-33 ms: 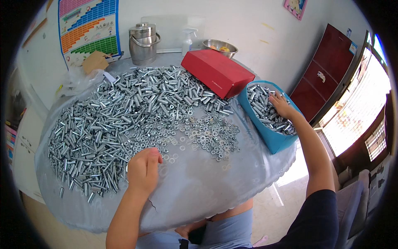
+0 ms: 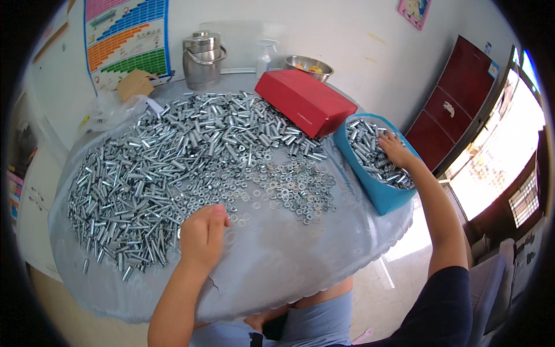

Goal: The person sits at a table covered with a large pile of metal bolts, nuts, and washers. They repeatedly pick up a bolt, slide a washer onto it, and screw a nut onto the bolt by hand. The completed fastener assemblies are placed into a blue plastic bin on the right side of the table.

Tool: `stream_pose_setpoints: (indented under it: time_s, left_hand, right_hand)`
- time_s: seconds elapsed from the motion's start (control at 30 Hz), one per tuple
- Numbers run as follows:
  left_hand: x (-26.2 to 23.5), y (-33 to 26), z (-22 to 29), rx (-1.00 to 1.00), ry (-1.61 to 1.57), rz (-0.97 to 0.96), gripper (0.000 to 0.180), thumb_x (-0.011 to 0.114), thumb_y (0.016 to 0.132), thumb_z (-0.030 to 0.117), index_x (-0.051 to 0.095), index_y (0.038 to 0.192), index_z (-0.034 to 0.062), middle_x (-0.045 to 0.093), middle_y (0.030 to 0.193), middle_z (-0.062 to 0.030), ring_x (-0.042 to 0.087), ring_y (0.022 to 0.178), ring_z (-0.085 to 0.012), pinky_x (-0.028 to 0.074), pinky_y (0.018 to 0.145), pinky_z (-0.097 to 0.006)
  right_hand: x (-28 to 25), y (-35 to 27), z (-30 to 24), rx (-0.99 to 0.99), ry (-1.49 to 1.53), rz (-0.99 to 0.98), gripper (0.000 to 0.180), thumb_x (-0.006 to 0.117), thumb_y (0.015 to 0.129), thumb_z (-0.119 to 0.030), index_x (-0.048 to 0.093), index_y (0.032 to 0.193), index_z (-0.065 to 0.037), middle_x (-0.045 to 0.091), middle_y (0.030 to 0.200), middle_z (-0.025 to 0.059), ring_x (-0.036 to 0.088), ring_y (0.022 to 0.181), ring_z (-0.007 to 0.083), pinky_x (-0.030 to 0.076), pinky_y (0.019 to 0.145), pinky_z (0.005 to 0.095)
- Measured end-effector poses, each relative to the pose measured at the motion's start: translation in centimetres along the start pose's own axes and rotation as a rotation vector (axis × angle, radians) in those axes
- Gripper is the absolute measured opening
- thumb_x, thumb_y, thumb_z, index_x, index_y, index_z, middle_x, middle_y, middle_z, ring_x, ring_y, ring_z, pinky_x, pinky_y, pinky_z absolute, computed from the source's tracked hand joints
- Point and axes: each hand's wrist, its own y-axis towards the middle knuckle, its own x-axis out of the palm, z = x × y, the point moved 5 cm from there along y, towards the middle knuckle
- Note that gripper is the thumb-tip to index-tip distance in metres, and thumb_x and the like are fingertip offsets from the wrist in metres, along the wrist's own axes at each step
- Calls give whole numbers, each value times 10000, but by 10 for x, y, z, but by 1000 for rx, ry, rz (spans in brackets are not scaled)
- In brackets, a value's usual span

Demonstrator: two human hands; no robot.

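My left hand [image 2: 203, 236] is closed in a fist, thumb on top, at the near edge of the metal parts on the table; whatever it holds, if anything, is hidden. Over at the right, my right hand [image 2: 396, 151] lies with fingers stretched on metal sleeves [image 2: 365, 144] inside a blue bin [image 2: 386, 203]. Loose metal tubes and bolts [image 2: 139, 191] form a wide heap across the left and back of the table. Nuts and washers [image 2: 295, 188], some metal and some pale and translucent, spread in the middle between my hands.
A red box [image 2: 305, 99] lies behind the bin, touching the heap. Along the back stand a metal pot with a handle [image 2: 202, 65], a spray bottle [image 2: 263, 61] and a steel bowl [image 2: 312, 62]. Plastic bags [image 2: 113, 111] and torn cardboard [image 2: 136, 85] sit at the back left of the grey-covered table [image 2: 272, 266].
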Motion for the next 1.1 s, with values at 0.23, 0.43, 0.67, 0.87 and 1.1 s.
stream_pose_setpoints:
  time_s: [0.23, 0.43, 0.67, 0.87, 1.1]
  left_hand:
    - [3, -5, 7, 125, 8, 11, 376, 407, 911, 285, 583, 703, 25, 581, 694, -134, 559, 671, -305, 432, 631, -379]
    - [-6, -8, 9, 140, 45, 38, 374, 394, 928, 282, 585, 729, 29, 568, 682, -124, 545, 659, -326, 432, 623, -395]
    - [-28, 9, -12, 154, -52, 367, 267, 409, 929, 257, 529, 892, 22, 553, 746, -140, 541, 719, -282, 419, 644, -358]
    - [-39, 18, -33, -35, -368, 394, 258, 432, 940, 274, 489, 977, 26, 526, 842, -53, 482, 759, -131, 399, 704, -266]
    - [-49, 13, -44, -54, -251, 503, 311, 371, 959, 310, 491, 985, 25, 515, 899, -52, 484, 853, -136, 378, 810, -281]
  right_hand:
    - [-19, -62, -4, 140, 324, -193, 479, 390, 918, -221, 303, 1365, -73, 185, 1470, 122, 113, 1366, 309, 117, 1101, 421]
    - [-139, -60, -128, 140, 343, 330, 346, 572, 808, -139, 530, 1139, -46, 453, 1294, 156, 418, 1199, 330, 318, 1009, 383]
    - [-197, -66, -325, -484, 785, 749, 160, 597, 705, -27, 644, 854, -59, 641, 941, 106, 605, 853, 292, 484, 748, 369]
    - [-165, -53, -372, -694, 938, 685, 163, 569, 706, -14, 641, 843, -66, 634, 798, 81, 606, 742, 279, 489, 652, 364]
    - [-150, -52, -377, -829, 1096, 474, 154, 547, 735, -28, 635, 857, -59, 629, 814, 99, 604, 739, 286, 489, 652, 364]
